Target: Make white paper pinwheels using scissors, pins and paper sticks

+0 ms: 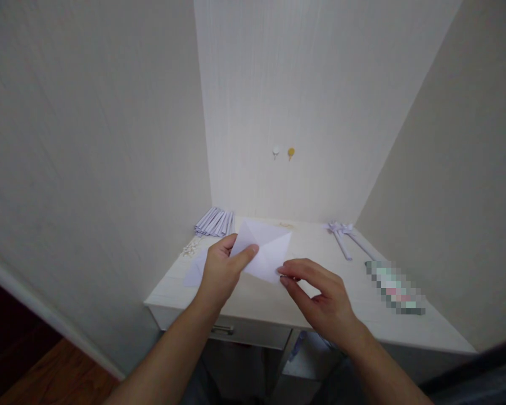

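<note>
Above the desk, a square sheet of white paper [267,242] with crossing diagonal creases is held up at a slight tilt. My left hand [223,267] grips its left side, thumb on top and the fingers behind. At the lower right corner of the paper, the thumb and forefinger of my right hand [320,292] are pinched together. A small dark spot shows between those fingertips; I cannot make out what it is. Another white sheet [194,270] lies on the desk, partly behind my left hand.
White desk [253,298] between walls, with a drawer handle [222,329] in front. Rolled paper tubes [215,222] are stacked at back left beside small white pieces [190,247]. Joined paper rolls [341,239] and a pixelated object [394,289] lie right. Two hooks [290,152] are on the wall.
</note>
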A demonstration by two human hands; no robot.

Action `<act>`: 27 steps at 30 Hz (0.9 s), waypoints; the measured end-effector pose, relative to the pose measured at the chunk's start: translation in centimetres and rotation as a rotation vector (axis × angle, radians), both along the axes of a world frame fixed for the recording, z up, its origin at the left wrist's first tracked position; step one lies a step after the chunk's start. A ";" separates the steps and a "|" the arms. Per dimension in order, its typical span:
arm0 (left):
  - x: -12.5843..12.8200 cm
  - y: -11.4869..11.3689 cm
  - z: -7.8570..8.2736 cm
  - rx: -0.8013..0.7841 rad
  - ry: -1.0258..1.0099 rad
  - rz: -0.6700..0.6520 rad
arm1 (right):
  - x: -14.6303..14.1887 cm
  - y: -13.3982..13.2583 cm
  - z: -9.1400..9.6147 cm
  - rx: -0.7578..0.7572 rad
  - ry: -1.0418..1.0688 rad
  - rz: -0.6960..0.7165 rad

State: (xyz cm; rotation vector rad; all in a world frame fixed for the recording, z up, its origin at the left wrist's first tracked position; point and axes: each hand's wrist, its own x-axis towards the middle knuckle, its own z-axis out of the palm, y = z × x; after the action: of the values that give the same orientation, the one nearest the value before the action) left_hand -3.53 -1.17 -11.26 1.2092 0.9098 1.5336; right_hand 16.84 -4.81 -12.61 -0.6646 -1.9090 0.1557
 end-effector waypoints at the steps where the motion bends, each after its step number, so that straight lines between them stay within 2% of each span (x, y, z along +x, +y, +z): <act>1: 0.0 -0.2 0.1 0.004 0.006 -0.004 | -0.1 -0.2 0.3 0.013 -0.003 0.010; 14: 0.2 -1.3 0.7 -0.013 -0.002 -0.016 | 0.0 -0.7 0.8 -0.057 -0.025 0.063; 20: 0.3 -1.6 0.8 -0.002 -0.018 -0.024 | -0.2 -1.0 1.1 -0.056 0.031 0.041; 27: 0.2 -1.9 0.6 -0.037 -0.124 -0.113 | -0.1 -1.1 1.2 -0.192 0.135 0.017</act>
State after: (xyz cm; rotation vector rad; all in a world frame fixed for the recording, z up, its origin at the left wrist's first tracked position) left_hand -3.32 -3.12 -10.63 1.1076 0.7729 1.4774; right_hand 16.72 -5.91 -11.39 -0.7466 -1.7844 0.3891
